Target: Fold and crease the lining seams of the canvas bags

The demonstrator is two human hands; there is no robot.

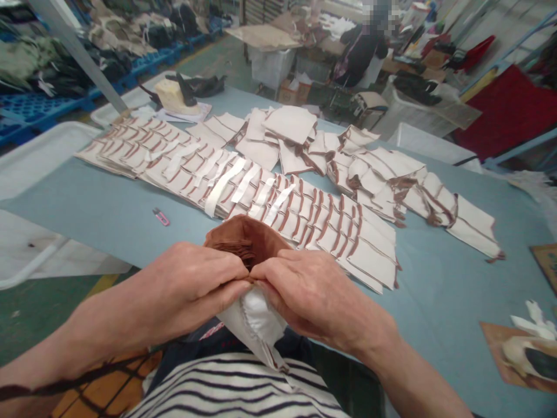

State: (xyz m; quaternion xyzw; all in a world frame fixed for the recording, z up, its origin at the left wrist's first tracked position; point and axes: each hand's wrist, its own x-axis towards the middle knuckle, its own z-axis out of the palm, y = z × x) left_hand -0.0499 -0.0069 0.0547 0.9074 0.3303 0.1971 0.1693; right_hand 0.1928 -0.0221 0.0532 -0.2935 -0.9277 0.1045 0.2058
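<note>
Close to my body, both hands pinch the edge of a fabric piece (272, 241), brown on one face and off-white on the other. My left hand (191, 284) is closed on its left side, and my right hand (313, 290) is closed on the right, thumbs almost touching. White material bulges out below the fingers. Just beyond lies a long overlapping row of cream fabric pieces (374, 238) with brown edges. Several white strips (224, 186) lie across that row. Pink thread snips (161, 216) rest on the table left of my hands.
The blue-grey table (444, 307) carries a loose heap of cream pieces (291, 125) at the back. A yellowish block (172, 96) sits at the far left, a brown board (491, 348) at the right. White bins (39, 255) stand beside the table. Another person (359, 52) is in the background.
</note>
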